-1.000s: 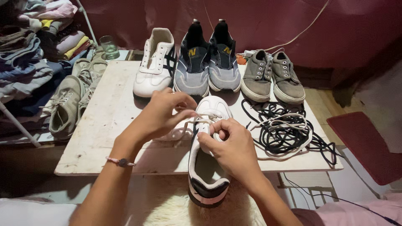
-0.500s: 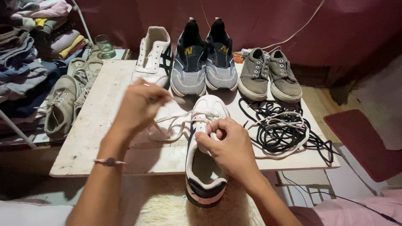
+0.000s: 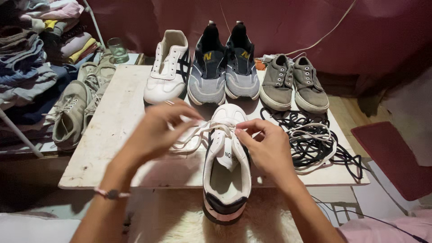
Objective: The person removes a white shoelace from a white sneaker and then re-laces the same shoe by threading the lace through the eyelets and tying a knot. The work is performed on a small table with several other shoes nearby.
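Both hands arch over the white shoe, left hand and right hand each pinching its lace.

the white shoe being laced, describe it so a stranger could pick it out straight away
On the white table, look at the near edge, in front of the row of shoes along the back. The white shoe lies there, its heel overhanging toward the viewer, between the left hand and right hand. Unlike its unlaced twin behind, it has a white lace partly threaded.
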